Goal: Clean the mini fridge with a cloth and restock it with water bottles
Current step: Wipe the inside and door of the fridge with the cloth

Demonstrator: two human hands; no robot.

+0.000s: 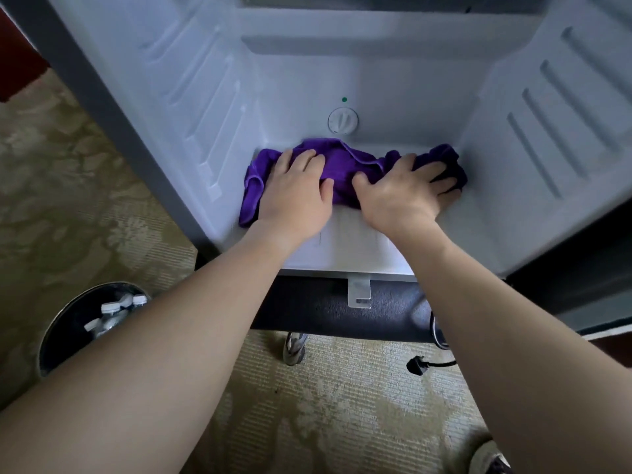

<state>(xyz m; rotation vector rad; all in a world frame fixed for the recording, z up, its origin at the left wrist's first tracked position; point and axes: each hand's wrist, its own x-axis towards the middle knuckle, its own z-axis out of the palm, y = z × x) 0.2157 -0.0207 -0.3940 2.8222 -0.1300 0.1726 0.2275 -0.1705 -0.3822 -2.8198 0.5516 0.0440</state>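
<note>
Cloth [342, 169] in fridge [393, 83]; bin [61, 323] left.

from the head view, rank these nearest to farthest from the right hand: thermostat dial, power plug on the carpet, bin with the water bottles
Measured from the right hand, which presses on the purple cloth:
1. Thermostat dial, on the fridge's back wall, just up and left of the hand.
2. Power plug, on the carpet below the fridge front.
3. Bin holding the water bottles, far left on the floor.
</note>
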